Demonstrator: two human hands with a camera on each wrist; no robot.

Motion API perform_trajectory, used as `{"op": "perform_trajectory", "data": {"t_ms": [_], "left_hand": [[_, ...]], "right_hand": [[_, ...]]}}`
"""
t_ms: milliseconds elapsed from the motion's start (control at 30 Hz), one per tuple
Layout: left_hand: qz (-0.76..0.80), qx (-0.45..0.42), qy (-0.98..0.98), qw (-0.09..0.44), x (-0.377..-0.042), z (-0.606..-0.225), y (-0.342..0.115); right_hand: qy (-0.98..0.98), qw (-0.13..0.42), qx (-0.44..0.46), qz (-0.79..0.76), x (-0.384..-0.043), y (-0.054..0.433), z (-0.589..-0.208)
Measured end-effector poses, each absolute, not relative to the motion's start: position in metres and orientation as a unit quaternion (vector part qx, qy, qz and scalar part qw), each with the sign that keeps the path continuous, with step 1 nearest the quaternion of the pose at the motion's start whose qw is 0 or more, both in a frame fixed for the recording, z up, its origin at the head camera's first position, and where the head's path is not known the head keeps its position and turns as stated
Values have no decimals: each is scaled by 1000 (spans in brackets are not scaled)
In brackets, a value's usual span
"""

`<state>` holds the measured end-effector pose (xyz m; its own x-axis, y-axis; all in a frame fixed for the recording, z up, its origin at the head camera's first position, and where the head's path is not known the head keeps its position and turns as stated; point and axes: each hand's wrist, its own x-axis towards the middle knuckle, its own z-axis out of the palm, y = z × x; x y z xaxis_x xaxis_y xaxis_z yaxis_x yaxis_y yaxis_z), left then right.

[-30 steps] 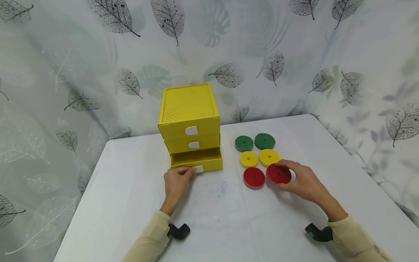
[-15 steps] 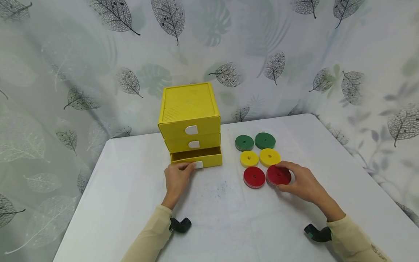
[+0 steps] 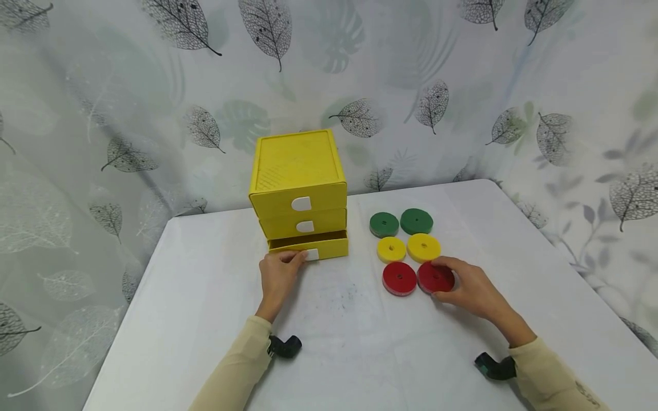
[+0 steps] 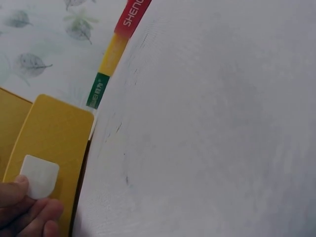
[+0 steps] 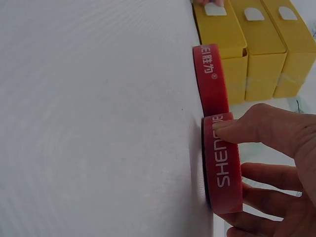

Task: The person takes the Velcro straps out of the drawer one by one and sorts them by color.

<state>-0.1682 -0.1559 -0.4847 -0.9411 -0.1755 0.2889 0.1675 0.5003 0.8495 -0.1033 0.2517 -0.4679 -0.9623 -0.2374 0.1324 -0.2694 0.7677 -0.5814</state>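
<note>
A yellow drawer unit (image 3: 298, 162) stands at the back of the table, its bottom drawer (image 3: 334, 249) pulled partly out. My left hand (image 3: 279, 277) pinches the white tab (image 4: 40, 177) on that drawer's front, the thumb lying at the tab's edge. On the right, my right hand (image 3: 475, 288) grips a roll of red tape (image 5: 222, 173) between thumb and fingers. That roll sits beside a second red roll (image 3: 399, 278), seemingly touching it. White lettering shows on its rim in the right wrist view.
Behind the red rolls lie two yellow rolls (image 3: 424, 247) and two green rolls (image 3: 416, 221), in pairs. A white cloth (image 3: 349, 354) covers the table. Leaf-patterned curtain (image 3: 390, 85) hangs behind and at both sides.
The bottom drawer has slid further in, with my left hand moving along with it. My right hand has shifted the red roll slightly left, closer to the other red roll.
</note>
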Motion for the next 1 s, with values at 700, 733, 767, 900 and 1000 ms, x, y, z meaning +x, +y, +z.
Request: {"op": "perform_trajectory", "data": {"t_ms": [700, 733, 767, 900, 1000], "left_hand": [[-499, 11, -847, 183, -181, -487, -159], [-499, 9, -847, 183, -182, -487, -159], [-497, 6, -848, 183, -183, -488, -160], [-492, -4, -853, 172, -185, -487, -164], [-484, -8, -861, 157, -179, -483, -167]], "right_hand": [[-939, 3, 140, 315, -111, 246, -467], [-940, 2, 141, 311, -112, 246, -466], [-941, 3, 140, 307, -112, 246, -465], [-945, 15, 133, 297, -115, 245, -455], [-945, 34, 127, 300, -118, 242, -446]]}}
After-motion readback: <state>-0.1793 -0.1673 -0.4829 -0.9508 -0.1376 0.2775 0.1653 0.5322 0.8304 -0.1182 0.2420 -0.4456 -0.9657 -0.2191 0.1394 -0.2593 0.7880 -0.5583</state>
